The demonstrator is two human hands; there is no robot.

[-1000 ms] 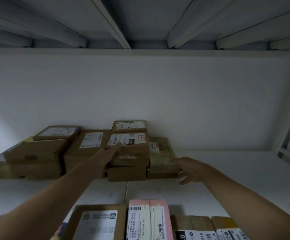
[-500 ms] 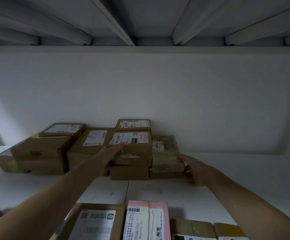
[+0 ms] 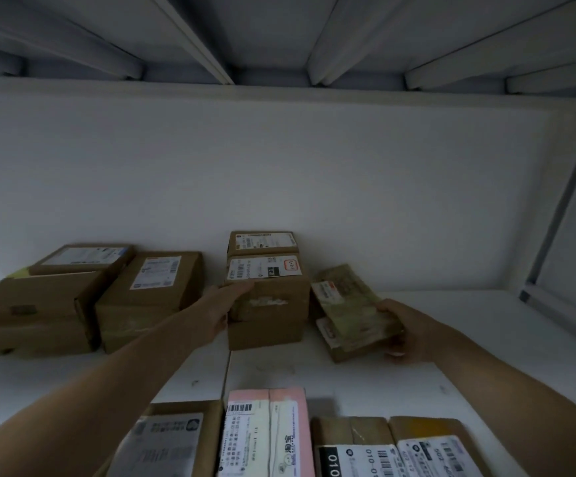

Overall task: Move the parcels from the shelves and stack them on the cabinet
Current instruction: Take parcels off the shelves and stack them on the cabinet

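Brown cardboard parcels stand at the back of a white shelf (image 3: 452,339). My left hand (image 3: 223,306) presses flat against the left side of a labelled box (image 3: 269,287) in the middle stack, which sits on a lower box (image 3: 266,333) with another box (image 3: 262,242) behind it. My right hand (image 3: 405,330) grips the right end of a flat taped parcel (image 3: 348,308), which is tilted and pulled away from the stack, with another flat parcel (image 3: 345,346) right under it.
More brown boxes (image 3: 149,290) are stacked to the left on the same shelf. Along the bottom edge lie a pink parcel (image 3: 266,432) and several labelled boxes (image 3: 427,449). The upper shelf's underside (image 3: 279,36) hangs close overhead. A metal upright (image 3: 562,201) stands at the right.
My right hand has taken hold of the flat taped parcel and pulled it out to the right and towards me. My left hand stays against the middle box.
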